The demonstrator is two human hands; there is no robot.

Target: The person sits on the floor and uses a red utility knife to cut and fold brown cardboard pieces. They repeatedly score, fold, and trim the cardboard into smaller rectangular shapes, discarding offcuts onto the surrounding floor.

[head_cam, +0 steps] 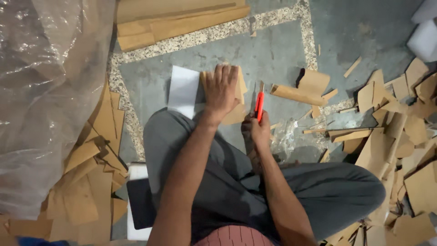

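My left hand (pixel 220 89) lies flat, fingers apart, pressing a small brown cardboard piece (pixel 240 86) onto the floor. A white sheet (pixel 183 90) sticks out from under the cardboard on its left. My right hand (pixel 257 130) grips a red utility knife (pixel 259 103), blade pointing away from me, right beside the cardboard's right edge. I sit cross-legged in grey trousers (pixel 236 187), my knees just behind both hands.
Cardboard offcuts (pixel 391 132) are heaped at the right and another pile (pixel 91 182) at the left. Long cardboard strips (pixel 177 20) lie at the top. Clear plastic sheeting (pixel 41 91) covers the left. White foam blocks (pixel 425 36) sit top right.
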